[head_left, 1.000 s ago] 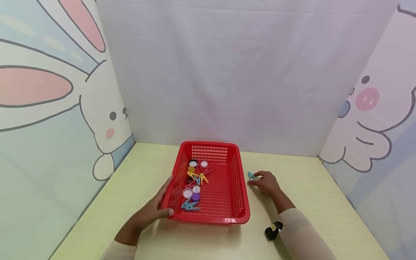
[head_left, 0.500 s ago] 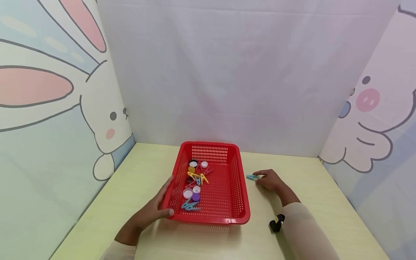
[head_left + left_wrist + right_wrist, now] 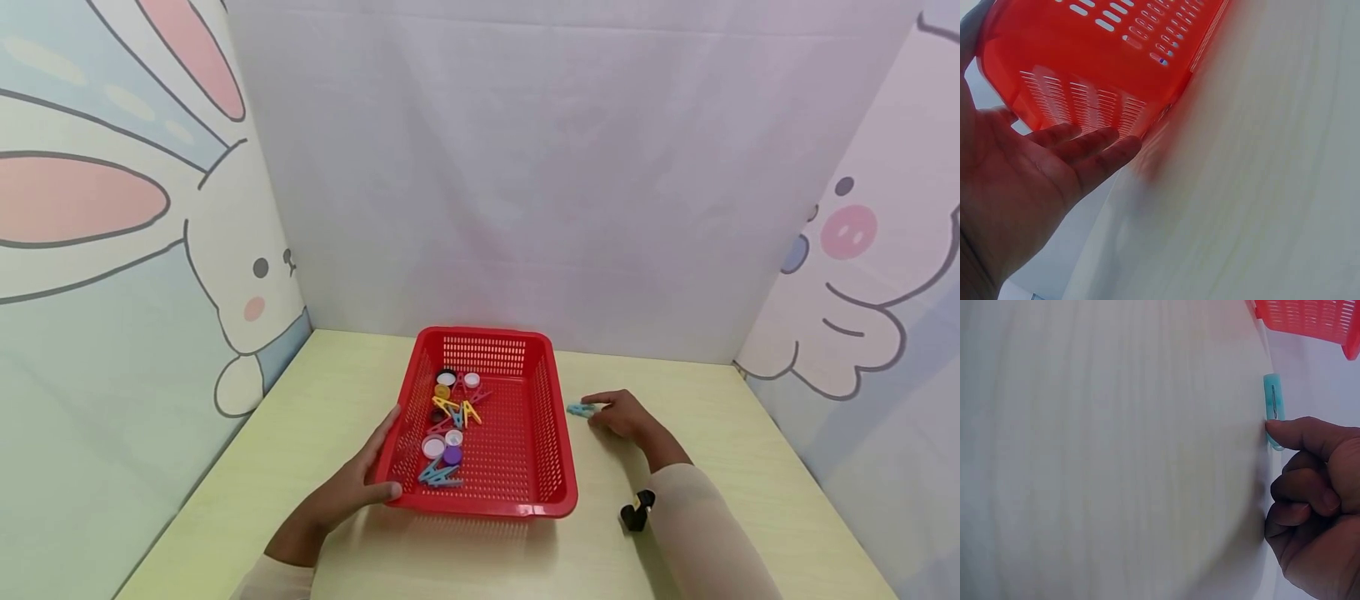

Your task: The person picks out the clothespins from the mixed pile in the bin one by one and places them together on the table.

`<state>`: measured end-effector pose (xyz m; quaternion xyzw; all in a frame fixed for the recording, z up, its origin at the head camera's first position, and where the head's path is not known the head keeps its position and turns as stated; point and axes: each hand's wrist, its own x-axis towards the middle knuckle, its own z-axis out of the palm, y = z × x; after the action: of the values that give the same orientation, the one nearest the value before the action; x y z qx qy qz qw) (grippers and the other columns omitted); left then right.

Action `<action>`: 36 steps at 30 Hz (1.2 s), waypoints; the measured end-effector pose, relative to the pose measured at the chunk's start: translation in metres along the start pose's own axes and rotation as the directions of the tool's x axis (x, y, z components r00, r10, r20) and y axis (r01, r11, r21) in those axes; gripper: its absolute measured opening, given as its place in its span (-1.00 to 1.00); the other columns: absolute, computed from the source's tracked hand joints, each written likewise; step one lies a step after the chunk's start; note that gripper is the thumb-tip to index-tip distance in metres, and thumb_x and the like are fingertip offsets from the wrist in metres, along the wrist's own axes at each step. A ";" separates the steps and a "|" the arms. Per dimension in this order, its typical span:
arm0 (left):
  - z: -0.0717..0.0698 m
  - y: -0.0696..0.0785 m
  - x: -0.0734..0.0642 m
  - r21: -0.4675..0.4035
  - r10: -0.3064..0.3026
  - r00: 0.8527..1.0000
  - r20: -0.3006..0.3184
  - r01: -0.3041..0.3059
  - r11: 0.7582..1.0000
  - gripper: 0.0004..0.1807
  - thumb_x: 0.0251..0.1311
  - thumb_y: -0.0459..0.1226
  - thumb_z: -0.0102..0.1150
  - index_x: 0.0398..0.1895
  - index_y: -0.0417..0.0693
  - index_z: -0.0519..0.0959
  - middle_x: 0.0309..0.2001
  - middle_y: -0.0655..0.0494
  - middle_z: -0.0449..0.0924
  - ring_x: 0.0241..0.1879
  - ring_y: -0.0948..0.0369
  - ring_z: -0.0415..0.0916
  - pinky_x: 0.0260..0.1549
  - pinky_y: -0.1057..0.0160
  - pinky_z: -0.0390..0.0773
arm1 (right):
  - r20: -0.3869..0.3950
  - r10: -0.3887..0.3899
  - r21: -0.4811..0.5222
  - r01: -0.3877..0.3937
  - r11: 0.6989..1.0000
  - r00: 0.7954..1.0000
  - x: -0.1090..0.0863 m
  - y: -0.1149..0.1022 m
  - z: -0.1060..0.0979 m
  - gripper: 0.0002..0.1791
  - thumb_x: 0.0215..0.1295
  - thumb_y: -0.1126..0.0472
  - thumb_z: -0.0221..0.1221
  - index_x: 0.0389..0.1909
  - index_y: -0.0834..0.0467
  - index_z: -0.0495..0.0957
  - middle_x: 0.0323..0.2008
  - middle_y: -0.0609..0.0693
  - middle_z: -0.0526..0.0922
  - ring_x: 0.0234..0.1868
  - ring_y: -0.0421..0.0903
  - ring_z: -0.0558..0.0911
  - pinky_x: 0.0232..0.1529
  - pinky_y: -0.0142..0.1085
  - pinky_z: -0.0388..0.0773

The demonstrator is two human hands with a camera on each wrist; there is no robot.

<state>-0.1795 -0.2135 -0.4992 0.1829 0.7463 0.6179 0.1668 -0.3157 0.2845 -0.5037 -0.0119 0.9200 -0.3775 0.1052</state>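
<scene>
A red plastic basket [image 3: 480, 507] stands on the table, seen from above in the head view. My left hand [image 3: 352, 492] grips its near left corner, thumb over the rim and fingers along the outer side wall. The left wrist view shows those fingers [image 3: 1107, 164] stretched against the slotted wall. To the right of the basket, my right hand [image 3: 622, 417] pinches a light blue clothespin [image 3: 581, 410] between thumb and index finger, close over the table. In the right wrist view the clothespin [image 3: 1274, 400] points towards the basket, the other fingers curled into the palm.
Inside the basket's left half lie yellow clothespins [image 3: 470, 412], blue clothespins [image 3: 439, 475], pink ones, and several bottle caps, among them a purple cap [image 3: 452, 455]. A white curtain [image 3: 525, 167] closes off the back, with cartoon-printed panels on both sides. A small black device [image 3: 636, 511] sits at the right wrist.
The clothespin has turned from slanting to lying nearly level, its end towards the basket. My right hand has shifted slightly right and away from me; the left hand and basket have stayed put.
</scene>
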 end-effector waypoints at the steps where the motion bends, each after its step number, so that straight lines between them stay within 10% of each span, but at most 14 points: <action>1: 0.000 0.000 0.000 0.001 0.000 1.000 0.000 0.000 1.000 0.27 0.34 -0.11 0.40 0.81 0.46 -0.37 0.73 -0.28 -0.09 0.54 -0.25 0.31 0.13 0.08 0.81 | 0.000 0.003 0.006 -0.003 1.000 1.000 0.000 0.000 0.000 -0.48 0.28 0.32 0.39 0.29 0.17 0.73 0.38 0.46 0.55 0.09 0.14 0.64 0.03 -0.17 0.65; 10: 0.000 0.000 0.000 0.002 0.004 1.000 0.000 -0.004 1.000 0.27 0.34 -0.11 0.40 0.81 0.47 -0.36 0.73 -0.27 -0.09 0.56 -0.27 0.27 0.12 0.08 0.81 | -0.003 0.030 0.032 -0.030 0.999 1.000 -0.004 0.001 0.000 -0.38 0.26 0.30 0.42 0.39 0.14 0.67 0.45 0.49 0.50 0.27 0.27 0.63 0.10 -0.09 0.69; 14: 0.001 0.000 0.000 -0.001 0.000 1.000 0.000 0.000 1.000 0.27 0.34 -0.11 0.40 0.81 0.47 -0.36 0.74 -0.27 -0.09 0.56 -0.27 0.27 0.13 0.09 0.81 | 0.012 0.026 0.054 -0.027 0.998 1.000 -0.007 -0.003 -0.004 -0.33 0.28 0.31 0.41 0.46 0.14 0.60 0.41 0.49 0.52 0.03 0.13 0.61 -0.05 -0.19 0.61; 20: 0.002 0.001 0.000 0.004 -0.009 1.000 -0.006 0.009 1.000 0.27 0.34 -0.12 0.40 0.82 0.46 -0.35 0.73 -0.27 -0.06 0.55 -0.26 0.28 0.11 0.08 0.82 | 0.021 -0.040 0.148 0.037 0.988 0.999 -0.012 -0.017 -0.017 -0.28 0.34 0.36 0.37 0.53 0.26 0.48 -0.30 0.14 0.63 -0.52 -0.15 0.26 -0.40 -0.26 0.38; 23: 0.002 0.001 -0.001 0.004 -0.010 1.000 -0.009 0.010 1.000 0.27 0.33 -0.13 0.41 0.81 0.47 -0.35 0.73 -0.27 -0.06 0.56 -0.26 0.27 0.11 0.08 0.82 | 0.025 -0.092 0.159 0.087 0.983 0.995 -0.013 -0.027 -0.025 -0.28 0.40 0.36 0.33 0.56 0.30 0.42 -0.64 -0.13 0.27 -0.63 -0.21 0.13 -0.46 -0.26 0.31; 36: -0.002 -0.002 -0.002 -0.002 0.016 1.000 0.010 -0.016 1.000 0.28 0.35 -0.09 0.41 0.81 0.48 -0.37 0.74 -0.28 -0.13 0.56 -0.27 0.25 0.15 0.11 0.80 | -0.031 -0.222 0.355 0.219 0.909 0.974 -0.019 -0.086 -0.027 -0.31 0.51 0.34 0.25 0.63 0.18 0.38 -0.70 -0.18 0.18 -0.60 -0.19 0.08 -0.45 -0.25 0.26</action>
<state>-0.1792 -0.2166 -0.5007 0.1917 0.7433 0.6190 0.1660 -0.3078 0.2433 -0.4218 -0.0984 0.8285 -0.5472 0.0670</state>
